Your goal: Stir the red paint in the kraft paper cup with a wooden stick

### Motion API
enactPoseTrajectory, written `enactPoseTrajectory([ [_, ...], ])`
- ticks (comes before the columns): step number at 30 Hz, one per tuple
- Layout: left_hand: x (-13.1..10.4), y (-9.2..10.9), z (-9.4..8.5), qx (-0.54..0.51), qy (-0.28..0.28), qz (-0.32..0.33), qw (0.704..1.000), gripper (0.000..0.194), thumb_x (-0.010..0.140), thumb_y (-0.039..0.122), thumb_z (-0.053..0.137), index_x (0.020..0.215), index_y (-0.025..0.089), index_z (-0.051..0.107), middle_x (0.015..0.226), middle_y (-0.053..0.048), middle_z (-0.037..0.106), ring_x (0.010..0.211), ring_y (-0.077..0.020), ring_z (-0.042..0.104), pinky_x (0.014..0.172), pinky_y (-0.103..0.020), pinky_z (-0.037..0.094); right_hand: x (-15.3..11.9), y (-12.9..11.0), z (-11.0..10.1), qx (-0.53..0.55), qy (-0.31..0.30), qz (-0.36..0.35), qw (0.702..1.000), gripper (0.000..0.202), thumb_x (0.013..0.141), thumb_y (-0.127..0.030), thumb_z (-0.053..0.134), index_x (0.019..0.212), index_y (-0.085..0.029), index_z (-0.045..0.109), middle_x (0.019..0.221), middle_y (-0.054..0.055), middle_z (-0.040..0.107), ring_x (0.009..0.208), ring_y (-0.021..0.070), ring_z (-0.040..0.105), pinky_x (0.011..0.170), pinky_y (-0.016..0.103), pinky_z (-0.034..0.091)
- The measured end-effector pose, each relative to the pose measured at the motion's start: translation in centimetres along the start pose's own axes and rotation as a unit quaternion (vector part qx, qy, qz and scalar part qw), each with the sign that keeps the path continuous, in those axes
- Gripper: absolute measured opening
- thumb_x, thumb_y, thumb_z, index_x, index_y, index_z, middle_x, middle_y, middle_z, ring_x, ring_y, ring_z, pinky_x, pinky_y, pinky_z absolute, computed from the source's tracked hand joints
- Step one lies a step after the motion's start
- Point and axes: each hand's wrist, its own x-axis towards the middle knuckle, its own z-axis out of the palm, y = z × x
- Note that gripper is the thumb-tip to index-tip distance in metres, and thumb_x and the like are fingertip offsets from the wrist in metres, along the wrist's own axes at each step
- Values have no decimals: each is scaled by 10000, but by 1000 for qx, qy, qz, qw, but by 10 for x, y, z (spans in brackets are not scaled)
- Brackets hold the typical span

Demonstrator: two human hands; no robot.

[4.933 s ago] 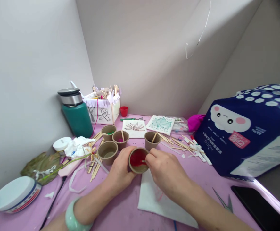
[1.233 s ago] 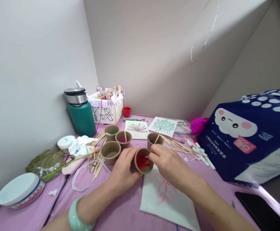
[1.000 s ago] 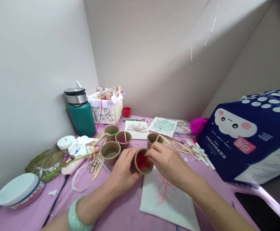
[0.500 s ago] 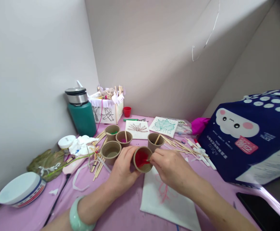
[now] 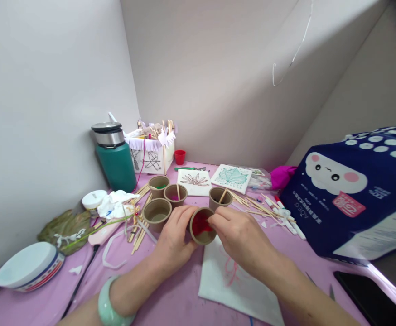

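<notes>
My left hand (image 5: 176,233) is wrapped round a brown cup (image 5: 203,241) with red paint (image 5: 200,223) inside, tipped so that its mouth faces me. At the cup's right rim, my right hand (image 5: 239,233) is closed in a pinch on a thin stick; the fingers hide most of it. Below the cup lies a white cloth piece (image 5: 239,294) with pink-red lines drawn on it, partly covered by my right forearm. Several other brown cups stand just behind: an uncoloured one (image 5: 157,216), a magenta one (image 5: 175,195), a green one (image 5: 158,186) and a dark one (image 5: 220,199).
Two drawn panels, one with a flower (image 5: 194,182) and one with a leaf (image 5: 232,177), lie behind the cups. A green bottle (image 5: 115,165) and a white bowl (image 5: 30,267) stand left. Loose sticks (image 5: 252,206), a blue package (image 5: 347,199) and a phone (image 5: 371,296) are right.
My right hand has shifted slightly up and left at the cup's rim, and the stick's red tip no longer shows. The cup has moved slightly right in my left hand.
</notes>
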Motion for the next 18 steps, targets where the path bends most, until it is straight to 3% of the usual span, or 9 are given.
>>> enactPoseTrajectory([
  [3, -1, -1, 0, 0, 0, -3, 1000, 493, 766, 147, 619, 1224, 221, 451, 1195, -83, 543, 1138, -236, 491, 979, -419, 438, 1, 1, 0, 32, -32, -1, 999, 228, 807, -24, 429, 704, -165, 576, 673, 9, 551, 573, 115, 448, 519, 242, 301],
  [8, -1, -2, 1, 6, 1, 2, 1000, 513, 756, 135, 619, 1233, 212, 446, 1201, -87, 539, 1141, -238, 486, 981, -423, 433, 2, 4, -3, 72, 1, 11, 997, 240, 845, -51, 422, 726, -156, 602, 724, 23, 556, 621, 116, 482, 552, 230, 344],
  [12, -1, -2, 1, 6, -2, -4, 1000, 508, 752, 136, 619, 1227, 212, 456, 1195, -89, 545, 1138, -242, 493, 975, -421, 438, 2, 4, -3, 82, -14, 26, 996, 232, 848, -48, 430, 795, -162, 626, 765, 24, 579, 639, 117, 505, 568, 231, 358],
  [18, -1, 0, 0, 8, 1, -6, 1000, 496, 762, 147, 612, 1226, 223, 452, 1193, -91, 549, 1135, -248, 500, 967, -429, 445, 0, 3, 6, -39, -16, 10, 999, 201, 761, -1, 480, 672, -158, 567, 674, 17, 544, 581, 129, 448, 519, 271, 273],
])
